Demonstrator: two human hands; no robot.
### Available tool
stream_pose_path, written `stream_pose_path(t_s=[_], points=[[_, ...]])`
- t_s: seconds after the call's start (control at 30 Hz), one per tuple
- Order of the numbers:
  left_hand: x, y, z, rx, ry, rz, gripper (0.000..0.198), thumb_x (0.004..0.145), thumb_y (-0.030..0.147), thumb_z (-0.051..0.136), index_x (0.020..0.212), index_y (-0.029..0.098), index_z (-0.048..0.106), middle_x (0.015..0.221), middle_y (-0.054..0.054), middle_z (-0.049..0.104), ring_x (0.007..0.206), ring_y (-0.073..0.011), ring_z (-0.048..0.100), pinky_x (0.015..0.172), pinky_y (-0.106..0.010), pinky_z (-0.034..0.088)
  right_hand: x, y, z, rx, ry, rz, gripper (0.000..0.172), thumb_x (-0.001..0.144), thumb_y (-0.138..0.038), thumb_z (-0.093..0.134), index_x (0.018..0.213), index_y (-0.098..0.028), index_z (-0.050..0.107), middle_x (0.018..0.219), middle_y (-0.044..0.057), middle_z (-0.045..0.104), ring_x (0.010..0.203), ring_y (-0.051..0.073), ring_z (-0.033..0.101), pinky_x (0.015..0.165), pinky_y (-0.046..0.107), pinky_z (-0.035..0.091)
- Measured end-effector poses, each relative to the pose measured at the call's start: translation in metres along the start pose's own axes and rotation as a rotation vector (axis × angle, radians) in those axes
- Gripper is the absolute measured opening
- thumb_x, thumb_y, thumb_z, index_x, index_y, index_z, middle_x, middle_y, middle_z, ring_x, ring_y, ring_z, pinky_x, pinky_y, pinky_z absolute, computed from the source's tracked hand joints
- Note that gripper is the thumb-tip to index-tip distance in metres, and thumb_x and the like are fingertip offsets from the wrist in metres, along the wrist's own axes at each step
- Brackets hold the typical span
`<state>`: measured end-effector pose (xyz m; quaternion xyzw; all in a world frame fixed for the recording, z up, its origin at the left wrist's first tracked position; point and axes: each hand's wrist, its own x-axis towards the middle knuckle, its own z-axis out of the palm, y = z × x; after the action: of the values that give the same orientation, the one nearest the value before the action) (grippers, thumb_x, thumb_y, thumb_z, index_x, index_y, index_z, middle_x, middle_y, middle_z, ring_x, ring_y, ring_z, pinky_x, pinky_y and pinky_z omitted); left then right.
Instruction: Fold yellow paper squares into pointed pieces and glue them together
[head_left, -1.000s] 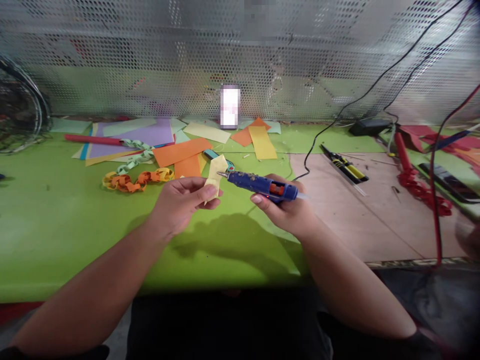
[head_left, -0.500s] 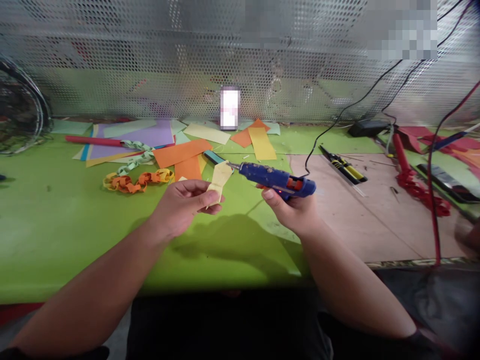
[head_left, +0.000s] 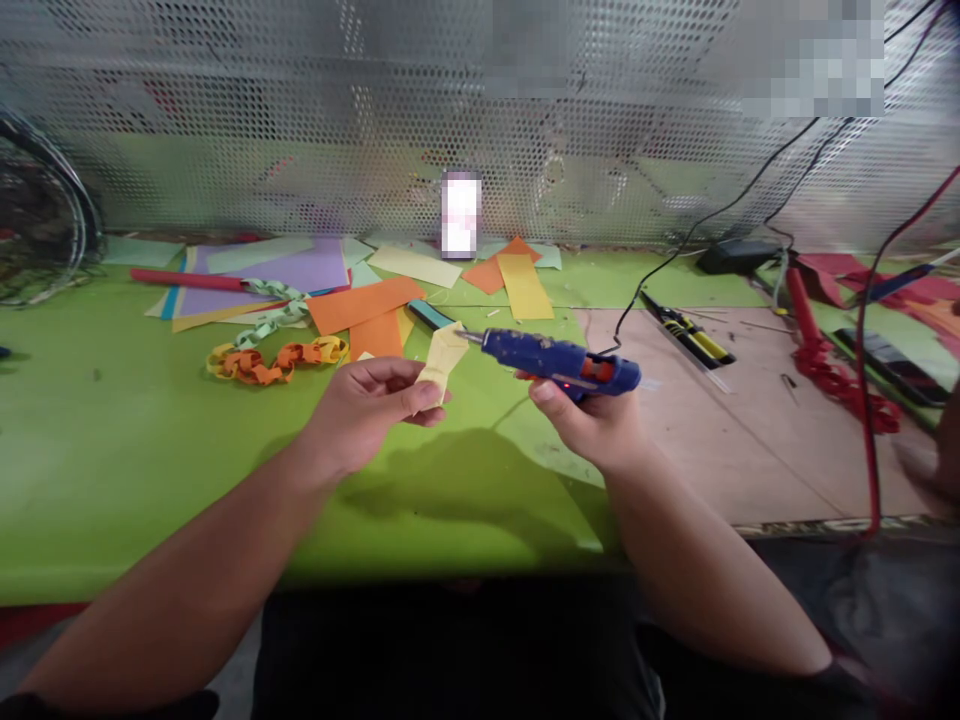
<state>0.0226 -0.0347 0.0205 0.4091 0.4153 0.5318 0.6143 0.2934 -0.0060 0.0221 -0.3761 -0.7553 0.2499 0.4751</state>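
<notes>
A folded piece of pale yellow paper point(head_left: 443, 358) is pinched between the thumb and fingers of my left hand point(head_left: 382, 408), its upper end pointing up and right. My right hand point(head_left: 589, 415) is wrapped round a blue hot glue gun point(head_left: 551, 358) with a small red light. The gun lies nearly level, and its metal nozzle is at the upper right edge of the paper; whether they touch I cannot tell. A teal and black object point(head_left: 430, 315) lies just behind the paper. Orange paper point(head_left: 367, 305) is on the green table behind my left hand.
A paper chain point(head_left: 277, 365) and a purple sheet point(head_left: 277, 275) lie at the left. A phone point(head_left: 460, 215) leans against the mesh. Pliers point(head_left: 694, 335), a red paper chain point(head_left: 814, 360) and hanging cables are at the right. Another person's blurred hand point(head_left: 934, 450) shows at the right edge.
The glue gun and my right hand have shifted slightly right. The yellow paper has tilted a little to the right. At the far right, the other person's hand has moved.
</notes>
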Motion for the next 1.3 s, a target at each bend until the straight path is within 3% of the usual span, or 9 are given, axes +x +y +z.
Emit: stream_pose_path(t_s=[0.13,0.33,0.43,0.63,0.77,0.87,1.0,1.13,1.3], points=[[0.000,0.003,0.002,-0.059,0.028,0.003,0.024,0.068,0.026,0.099,0.086,0.021,0.085,0.080,-0.003,0.082,0.065,-0.0154,0.076,0.065,-0.028,0.068,0.001,-0.005,-0.004,0.022,-0.195,0.010,0.025,0.093,-0.046,0.077,0.088,-0.023,0.070,0.064,-0.002,0.059,0.054,0.013,0.049,0.047,0.027,0.039],[0.000,0.007,0.003,-0.102,0.004,-0.035,0.025,0.065,0.030,0.100,0.081,0.021,0.084,0.077,-0.004,0.081,0.058,-0.0139,0.073,0.062,-0.029,0.067,0.001,0.001,0.003,-0.016,0.062,0.081,0.023,0.095,-0.048,0.076,0.092,-0.026,0.076,0.076,0.003,0.069,0.064,0.019,0.061,0.057,0.034,0.049],[0.001,0.009,0.002,-0.126,-0.002,-0.055,0.027,0.064,0.030,0.101,0.081,0.020,0.083,0.078,-0.005,0.082,0.058,-0.0138,0.072,0.062,-0.029,0.066,0.001,0.001,0.002,0.006,0.105,0.090,0.021,0.096,-0.048,0.074,0.094,-0.027,0.077,0.078,0.003,0.070,0.065,0.020,0.063,0.059,0.036,0.051],[0.002,0.010,0.002,-0.143,-0.007,-0.072,0.028,0.063,0.030,0.102,0.080,0.018,0.083,0.077,-0.005,0.081,0.058,-0.0125,0.071,0.061,-0.027,0.065,0.000,0.000,-0.001,0.032,-0.148,0.035,0.022,0.091,-0.046,0.080,0.092,-0.025,0.072,0.066,-0.001,0.059,0.055,0.015,0.052,0.050,0.031,0.040],[0.001,0.010,0.001,-0.137,-0.010,-0.089,0.028,0.064,0.031,0.101,0.081,0.017,0.083,0.078,-0.006,0.081,0.057,-0.0125,0.070,0.060,-0.027,0.064,0.003,0.005,0.003,0.010,0.084,0.131,0.031,0.094,-0.055,0.076,0.093,-0.025,0.073,0.066,-0.001,0.058,0.055,0.016,0.052,0.051,0.032,0.038],[0.002,0.010,0.001,-0.143,0.007,-0.087,0.031,0.064,0.030,0.101,0.084,0.016,0.082,0.078,-0.006,0.081,0.059,-0.0131,0.071,0.062,-0.027,0.063,0.010,0.007,0.003,0.184,0.174,0.219,0.039,0.097,-0.063,0.068,0.103,-0.025,0.072,0.058,-0.004,0.052,0.049,0.015,0.046,0.049,0.032,0.035],[0.004,0.009,0.000,-0.121,0.026,-0.035,0.034,0.069,0.032,0.099,0.089,0.015,0.077,0.083,-0.006,0.080,0.066,-0.0145,0.072,0.065,-0.028,0.061,0.024,0.008,-0.006,0.569,0.003,0.365,0.047,0.100,-0.070,0.055,0.103,-0.024,0.065,0.049,-0.009,0.038,0.042,0.013,0.033,0.045,0.030,0.027],[0.008,0.005,-0.002,-0.059,-0.013,0.005,0.030,0.085,0.038,0.087,0.091,0.017,0.066,0.080,-0.003,0.073,0.062,-0.0117,0.064,0.059,-0.024,0.052,0.032,0.015,-0.015,0.692,-0.053,0.472,0.040,0.090,-0.059,0.074,0.091,-0.024,0.055,0.061,-0.005,0.051,0.051,0.013,0.047,0.048,0.028,0.031],[0.011,0.003,-0.003,-0.099,-0.054,0.012,0.032,0.092,0.040,0.079,0.086,0.021,0.054,0.070,0.004,0.054,0.055,-0.0080,0.046,0.052,-0.020,0.036,0.034,0.029,-0.014,0.638,-0.011,0.492,0.043,0.086,-0.054,0.083,0.100,-0.023,0.056,0.076,-0.003,0.064,0.060,0.012,0.055,0.054,0.026,0.042]])
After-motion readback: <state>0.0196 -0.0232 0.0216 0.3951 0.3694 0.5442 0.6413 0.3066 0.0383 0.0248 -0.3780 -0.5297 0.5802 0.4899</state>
